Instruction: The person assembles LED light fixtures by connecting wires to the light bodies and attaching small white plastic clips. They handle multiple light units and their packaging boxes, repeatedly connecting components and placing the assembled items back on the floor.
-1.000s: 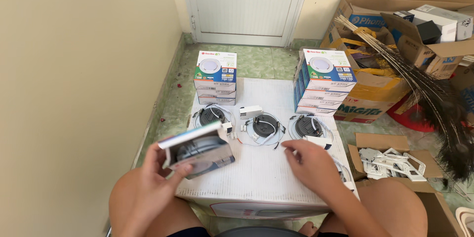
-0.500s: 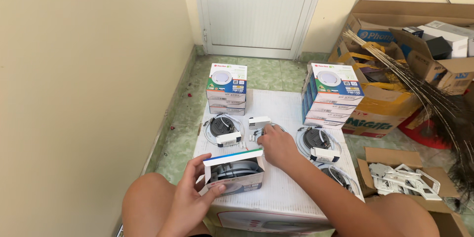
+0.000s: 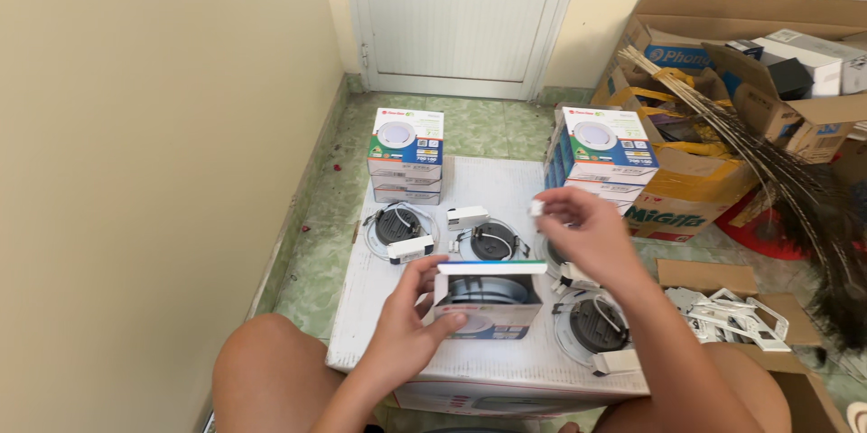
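Note:
My left hand (image 3: 406,325) grips a small open product box (image 3: 489,299) with a round downlight showing inside it, held just above the white board (image 3: 388,343) that serves as a tabletop. My right hand (image 3: 591,234) is raised over the board and pinches a small white connector (image 3: 536,208) on a thin wire between thumb and fingers. Round black-backed downlights with white driver blocks lie on the board: one (image 3: 397,225) at the left, one (image 3: 492,239) in the middle, one (image 3: 596,325) near my right forearm.
Two stacks of boxed lights stand at the back of the board, left (image 3: 406,155) and right (image 3: 601,148). Open cardboard cartons (image 3: 777,81) and a bundle of broom twigs (image 3: 795,189) fill the right side. A flat box of white metal clips (image 3: 731,316) lies on the right. A wall runs along the left.
My right hand has lifted off the middle downlight and now holds up a white connector. My left hand has brought the open box toward the centre, its opening turned more to me.

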